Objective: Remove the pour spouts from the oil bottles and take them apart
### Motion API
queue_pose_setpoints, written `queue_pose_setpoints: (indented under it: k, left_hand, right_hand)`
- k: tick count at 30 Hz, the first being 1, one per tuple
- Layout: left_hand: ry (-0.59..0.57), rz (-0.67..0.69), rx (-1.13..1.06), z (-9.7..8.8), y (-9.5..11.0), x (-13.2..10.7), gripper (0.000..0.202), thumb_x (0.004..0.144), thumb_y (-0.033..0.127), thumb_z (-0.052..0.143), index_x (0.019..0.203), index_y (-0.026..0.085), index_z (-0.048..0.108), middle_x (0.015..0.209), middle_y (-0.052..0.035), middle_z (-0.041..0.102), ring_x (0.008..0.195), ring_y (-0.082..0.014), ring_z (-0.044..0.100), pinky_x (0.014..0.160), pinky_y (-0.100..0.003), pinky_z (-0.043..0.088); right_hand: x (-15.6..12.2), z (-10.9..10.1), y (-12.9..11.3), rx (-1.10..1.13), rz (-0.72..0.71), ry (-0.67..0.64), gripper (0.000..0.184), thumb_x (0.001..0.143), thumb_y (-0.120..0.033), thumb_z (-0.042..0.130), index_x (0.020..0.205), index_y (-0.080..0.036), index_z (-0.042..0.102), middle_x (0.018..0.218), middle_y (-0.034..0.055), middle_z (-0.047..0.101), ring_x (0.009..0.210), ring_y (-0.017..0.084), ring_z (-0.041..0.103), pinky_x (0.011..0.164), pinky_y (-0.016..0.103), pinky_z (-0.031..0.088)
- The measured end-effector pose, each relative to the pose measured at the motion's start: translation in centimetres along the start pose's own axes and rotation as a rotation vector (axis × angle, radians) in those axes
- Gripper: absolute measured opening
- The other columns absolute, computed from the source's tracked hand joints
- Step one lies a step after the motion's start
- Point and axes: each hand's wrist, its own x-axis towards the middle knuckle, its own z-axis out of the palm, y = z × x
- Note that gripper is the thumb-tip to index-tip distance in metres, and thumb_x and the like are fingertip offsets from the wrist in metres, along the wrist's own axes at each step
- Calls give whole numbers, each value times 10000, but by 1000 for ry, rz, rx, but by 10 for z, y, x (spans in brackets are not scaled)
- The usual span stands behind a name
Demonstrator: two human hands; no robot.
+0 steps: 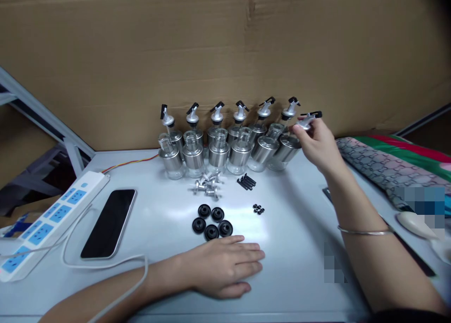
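My right hand [319, 142] pinches a silver pour spout [306, 122] with a black lever. It holds the spout at the neck of the rightmost front bottle [289, 144]; my fingers hide whether the spout is seated. My left hand [227, 266] lies palm down on the table, fingers stretched out, holding nothing. Just beyond it sit several black round stoppers [211, 232]. Farther back are a heap of silver spout parts [210, 187], several thin black pieces [247, 182] and tiny black pieces [258, 209]. Open-necked glass bottles [218, 153] with metal bands stand in the front row.
Behind them, another row of bottles carries spouts [217, 114] with black levers, close to a cardboard wall [176, 55]. At left lie a phone [109, 224], a power strip [52, 219] and a white cable [105, 266]. Patterned fabric [384, 163] lies at right.
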Motion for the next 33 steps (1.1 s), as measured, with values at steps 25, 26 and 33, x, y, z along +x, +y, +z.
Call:
queue_pose_setpoints:
  k: [25,26,33]
  left_hand:
    - [225,-364,-1373,-17,7,-2,922,644,450,817,1388,205,331,1193,-158,584,1016,-264,638,886,-428,504]
    - [164,-355,-1418,-19,8,-1,827,614,441,837,1299,172,461,1108,-134,626,1001,-269,640,894,-430,499]
    - [134,-464,-1428,-18,5,-3,689,525,376,881,1128,158,627,1113,-114,644,1019,-264,608,951,-436,454]
  right_hand:
    - [-101,21,-135,1064,343,-798,249,834,-435,620,940,-221,547,815,-27,538,607,93,592,538,243,518]
    - [-108,27,-136,1114,392,-884,272,833,-454,617,947,-218,543,809,-22,544,612,95,592,545,244,521]
    - [-130,48,-135,1206,480,-954,305,797,-452,664,918,-205,532,893,0,564,667,88,603,608,241,511]
